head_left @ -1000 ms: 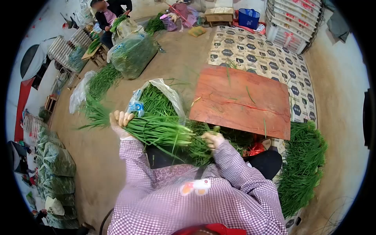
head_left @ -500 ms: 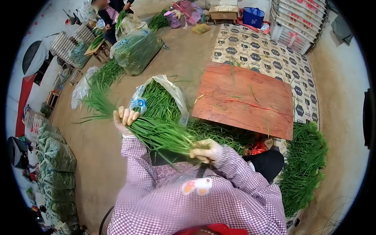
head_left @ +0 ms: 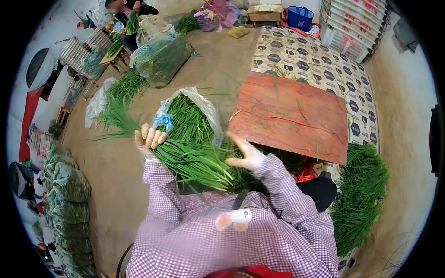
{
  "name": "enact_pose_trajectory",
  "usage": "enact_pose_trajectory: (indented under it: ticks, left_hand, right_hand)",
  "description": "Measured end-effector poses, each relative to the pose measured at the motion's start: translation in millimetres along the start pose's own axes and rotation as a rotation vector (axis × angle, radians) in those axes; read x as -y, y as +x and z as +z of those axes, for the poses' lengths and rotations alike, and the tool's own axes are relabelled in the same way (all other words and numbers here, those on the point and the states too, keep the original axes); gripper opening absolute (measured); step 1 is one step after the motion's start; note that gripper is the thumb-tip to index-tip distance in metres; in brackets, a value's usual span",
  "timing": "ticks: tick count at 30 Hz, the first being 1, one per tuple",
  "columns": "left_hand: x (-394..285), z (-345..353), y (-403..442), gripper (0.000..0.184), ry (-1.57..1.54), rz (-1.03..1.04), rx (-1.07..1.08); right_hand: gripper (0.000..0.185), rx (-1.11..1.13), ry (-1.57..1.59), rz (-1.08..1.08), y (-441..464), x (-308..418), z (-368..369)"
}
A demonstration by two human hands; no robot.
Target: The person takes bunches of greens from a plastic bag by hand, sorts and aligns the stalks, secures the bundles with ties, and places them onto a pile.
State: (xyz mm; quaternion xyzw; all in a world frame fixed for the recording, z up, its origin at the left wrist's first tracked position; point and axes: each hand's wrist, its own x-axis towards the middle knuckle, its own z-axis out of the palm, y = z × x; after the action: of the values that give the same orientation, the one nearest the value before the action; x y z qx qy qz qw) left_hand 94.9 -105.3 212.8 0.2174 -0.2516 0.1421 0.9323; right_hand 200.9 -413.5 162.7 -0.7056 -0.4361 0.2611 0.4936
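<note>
Head view: my left hand (head_left: 151, 138) curled round bunch (head_left: 194, 160), held above lap (head_left: 204, 200), just beside bag (head_left: 212, 113). My right hand (head_left: 248, 156) empty, fingers spread near stalk ends (head_left: 226, 181); cannot tell if touching. Ends look unsupported: loose left grip could let stalks splay or slip.

The stalks (head_left: 197, 161) are green, sleeves (head_left: 160, 187) checked (purple-and-white).

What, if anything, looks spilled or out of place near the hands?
A few loose green blades lie strewn across the red board, apart from the gathered bunch in the left hand, so they look like stray scraps.
</note>
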Motion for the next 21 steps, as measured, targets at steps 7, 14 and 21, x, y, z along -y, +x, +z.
enact_pose_trajectory:
  ticks: [7, 14, 21]
  left_hand:
    - [11.9, 1.4, -0.2, 0.028, -0.005, -0.061, 0.029]
    - [4.8, -2.8, -4.1, 0.028, 0.080, 0.008, -0.090]
    - [-23.1, -0.7, -4.1, 0.027, -0.011, 0.062, -0.023]
  right_hand:
    - [0.056, -0.023, 0.060, 0.100, 36.7, 16.6, 43.6]
    - [0.022, -0.244, -0.552, 0.272, 6.6, -51.4, 54.1]
    - [0.057, 0.434, -0.653, 0.698, -50.4, -93.1, 16.7]
